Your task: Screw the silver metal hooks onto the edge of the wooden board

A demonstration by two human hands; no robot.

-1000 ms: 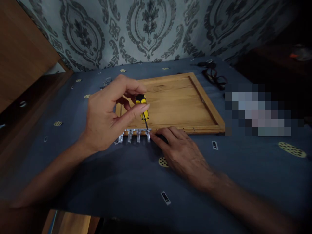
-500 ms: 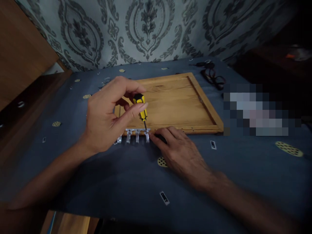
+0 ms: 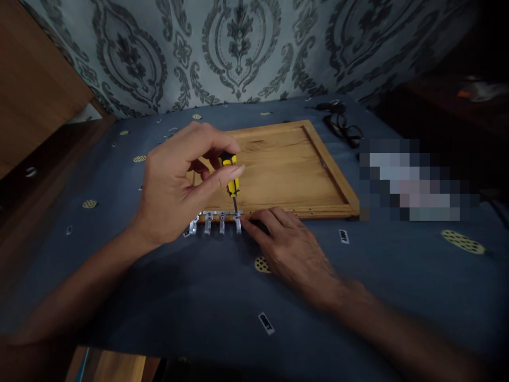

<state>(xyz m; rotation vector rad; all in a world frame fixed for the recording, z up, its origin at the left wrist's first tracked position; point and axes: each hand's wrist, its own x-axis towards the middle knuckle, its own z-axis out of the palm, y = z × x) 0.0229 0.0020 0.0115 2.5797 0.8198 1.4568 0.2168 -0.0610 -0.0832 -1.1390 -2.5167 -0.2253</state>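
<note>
Pinching a yellow-and-black-handled screwdriver (image 3: 233,181) over a silver metal hook strip (image 3: 222,223)

Between the thumb and curled fingers of the left hand (image 3: 169,188), the screwdriver is grasped by its handle and stands nearly upright, tilted slightly, its thin metal shank pointing down. The tip meets the upper part of the rightmost silver hook (image 3: 238,224); whether it sits in a screw head is too small to tell. The strip lies along the near edge of a rectangular, light-brown wooden board with a raised frame (image 3: 286,170), its hooks jutting out toward the person. Four hooks show, the leftmost partly behind the left hand. Farther right along that same near edge are a few small dark spots.

Bent and low, the right hand (image 3: 292,246) rests at the near edge of the board, just right of the strip, one digit reaching to the rightmost hook. A small black object (image 3: 260,225) shows between its thumb and fingers; whether the hand grips it or merely covers it, I cannot tell.

Under the board spreads a dark blue cloth (image 3: 191,313) printed with yellow dotted ovals and small white labels. Beyond hangs a pale grey fabric with dark ornate medallions (image 3: 238,48). Dark looped items (image 3: 350,135) lie near the board's far right corner, and a brown wooden panel (image 3: 40,74) stands at the far left.
</note>
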